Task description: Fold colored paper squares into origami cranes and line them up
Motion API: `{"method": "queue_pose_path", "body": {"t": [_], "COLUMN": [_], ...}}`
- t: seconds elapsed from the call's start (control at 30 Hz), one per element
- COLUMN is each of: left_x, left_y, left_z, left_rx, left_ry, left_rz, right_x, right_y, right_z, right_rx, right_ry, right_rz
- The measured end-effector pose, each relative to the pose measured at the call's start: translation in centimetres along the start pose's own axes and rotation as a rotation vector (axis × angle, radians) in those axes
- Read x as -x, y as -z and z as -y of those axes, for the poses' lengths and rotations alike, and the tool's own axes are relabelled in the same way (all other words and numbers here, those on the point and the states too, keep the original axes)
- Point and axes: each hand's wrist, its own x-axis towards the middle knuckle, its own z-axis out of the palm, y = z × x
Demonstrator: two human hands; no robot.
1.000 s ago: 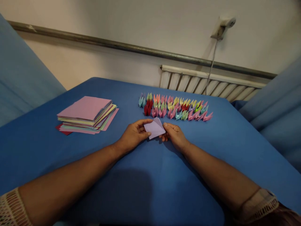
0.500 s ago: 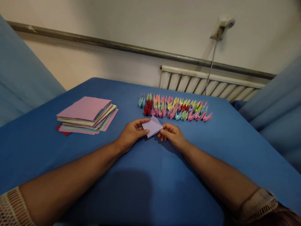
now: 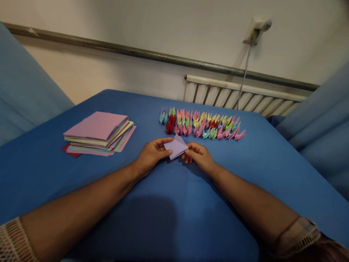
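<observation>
A small folded lilac paper [image 3: 176, 146] is held just above the blue table cloth [image 3: 177, 214] between both hands. My left hand [image 3: 149, 155] pinches its left edge, thumb on top. My right hand [image 3: 200, 156] pinches its right corner with curled fingers. Just behind the hands stand rows of small folded paper pieces [image 3: 200, 125] in pink, yellow, green, red and blue.
A stack of coloured square paper sheets [image 3: 99, 133] with a pink sheet on top lies at the left of the table. Beyond the far edge are a white railing [image 3: 245, 95], a wall and a hanging cable [image 3: 245, 71]. Blue fabric [image 3: 316, 127] flanks both sides.
The lilac paper has been folded smaller and shifted a little left and up. My right hand has moved closer to my left.
</observation>
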Motion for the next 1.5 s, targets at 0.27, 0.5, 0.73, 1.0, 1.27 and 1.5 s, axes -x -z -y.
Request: {"method": "queue_pose_path", "body": {"t": [0.27, 0.5, 0.73, 1.0, 1.27, 1.5], "left_x": [-0.1, 0.0, 0.0, 0.8, 1.5, 1.2], "left_y": [0.0, -0.2, -0.2, -0.7, -1.3, -1.4], "left_z": [0.0, -0.2, -0.1, -0.4, -0.5, -0.2], "left_rx": [0.013, -0.006, -0.016, -0.135, -0.371, -0.408], "left_ry": [0.008, -0.006, -0.025, -0.012, -0.106, -0.173], "left_rz": [0.007, -0.015, 0.000, 0.172, 0.176, 0.020], "right_x": [0.0, 0.0, -0.1, 0.0, 0.3, 0.3], "right_y": [0.2, 0.3, 0.3, -0.4, -1.1, -1.0], "right_z": [-0.1, -0.3, -0.5, -0.2, -1.0, -1.7], "right_rx": [-0.014, -0.024, -0.008, 0.081, 0.242, 0.376], "right_ry": [0.001, 0.003, -0.001, 0.036, 0.076, 0.115], "right_rz": [0.001, 0.007, 0.000, -0.102, -0.183, -0.158]}}
